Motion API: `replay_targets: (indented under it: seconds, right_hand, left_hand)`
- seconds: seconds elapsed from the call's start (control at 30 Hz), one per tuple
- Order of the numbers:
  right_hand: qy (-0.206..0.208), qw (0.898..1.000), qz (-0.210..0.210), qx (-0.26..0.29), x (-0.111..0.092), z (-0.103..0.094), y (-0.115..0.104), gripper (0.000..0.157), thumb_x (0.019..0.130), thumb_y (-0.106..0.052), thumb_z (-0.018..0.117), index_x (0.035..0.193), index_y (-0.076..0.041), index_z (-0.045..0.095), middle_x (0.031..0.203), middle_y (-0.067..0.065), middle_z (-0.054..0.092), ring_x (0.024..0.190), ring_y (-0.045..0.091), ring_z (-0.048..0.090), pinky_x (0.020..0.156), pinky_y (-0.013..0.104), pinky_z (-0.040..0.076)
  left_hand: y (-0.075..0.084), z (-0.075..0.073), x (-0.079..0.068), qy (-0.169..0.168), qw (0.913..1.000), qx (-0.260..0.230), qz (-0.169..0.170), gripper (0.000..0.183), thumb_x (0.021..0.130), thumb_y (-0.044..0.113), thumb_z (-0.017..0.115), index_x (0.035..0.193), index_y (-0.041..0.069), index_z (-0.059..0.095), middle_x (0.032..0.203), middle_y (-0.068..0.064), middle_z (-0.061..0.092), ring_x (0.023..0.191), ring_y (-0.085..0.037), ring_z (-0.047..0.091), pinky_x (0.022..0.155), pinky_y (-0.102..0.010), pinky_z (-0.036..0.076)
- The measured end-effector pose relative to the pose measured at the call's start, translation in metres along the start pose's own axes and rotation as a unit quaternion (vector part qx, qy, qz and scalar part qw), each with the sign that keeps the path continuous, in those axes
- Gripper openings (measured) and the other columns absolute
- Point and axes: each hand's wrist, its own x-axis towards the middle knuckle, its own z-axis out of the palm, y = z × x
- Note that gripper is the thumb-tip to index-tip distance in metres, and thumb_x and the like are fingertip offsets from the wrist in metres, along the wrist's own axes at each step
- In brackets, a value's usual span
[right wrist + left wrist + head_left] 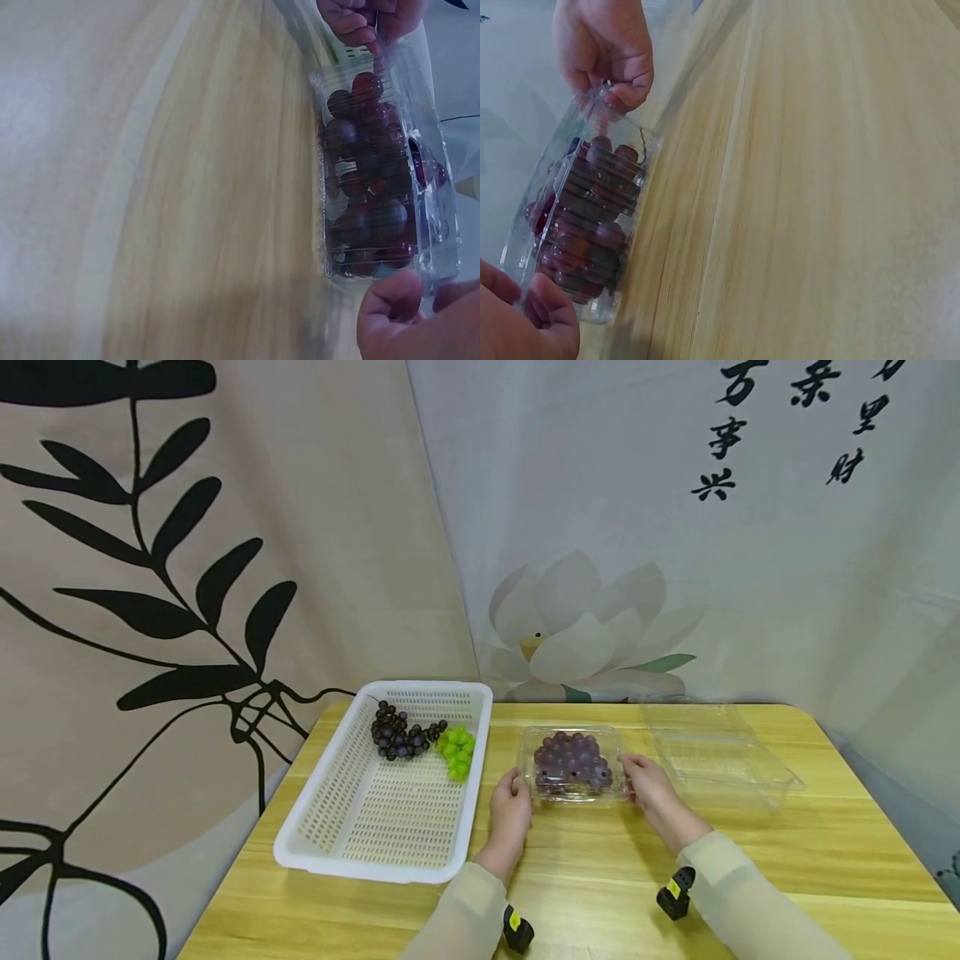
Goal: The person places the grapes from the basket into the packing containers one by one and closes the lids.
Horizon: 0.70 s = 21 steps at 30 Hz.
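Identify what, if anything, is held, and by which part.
A clear grape container: left grip at its left end, right grip at its right end.

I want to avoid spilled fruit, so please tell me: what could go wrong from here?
The clear box is gripped only at its ends, by the left hand and the right hand, so an uneven lift might tip the purple grapes inside. The other transparent container stands close to the right hand and could be bumped.
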Motion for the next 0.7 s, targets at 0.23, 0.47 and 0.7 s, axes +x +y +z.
replay_targets:
  seconds: [0.23,0.47,0.7]
  right_hand:
    - [-0.007,1.0,-0.003,-0.012,-0.002,-0.001,0.0,0.049,0.104,-0.026,0.031,0.143,0.003,0.031,0.083,0.0,0.044,0.064,0.009,0.044,0.062,0.024,0.044]
    - [-0.035,0.998,0.004,-0.046,-0.016,-0.006,0.003,0.05,0.104,-0.024,0.03,0.141,0.009,0.024,0.091,0.006,0.044,0.068,0.012,0.047,0.06,0.026,0.048]
    - [-0.062,0.99,-0.004,-0.128,-0.032,-0.014,0.009,0.036,0.101,-0.024,0.036,0.115,0.008,0.046,0.077,0.002,0.049,0.06,0.012,0.044,0.052,0.027,0.043]
  left_hand:
    - [0.0,0.001,0.0,-0.001,0.9998,-0.016,-0.012,0.043,0.094,0.008,0.045,0.134,-0.004,0.047,0.078,-0.002,0.049,0.055,-0.008,0.043,0.048,-0.021,0.038]
    - [-0.001,0.001,-0.001,0.002,0.9983,-0.049,-0.032,0.045,0.09,0.008,0.043,0.133,-0.003,0.049,0.073,-0.007,0.055,0.054,-0.008,0.044,0.047,-0.019,0.038]
    - [0.0,0.001,-0.003,0.001,0.9984,-0.048,-0.031,0.044,0.09,0.006,0.041,0.132,-0.004,0.049,0.076,-0.011,0.056,0.056,-0.009,0.046,0.047,-0.019,0.038]
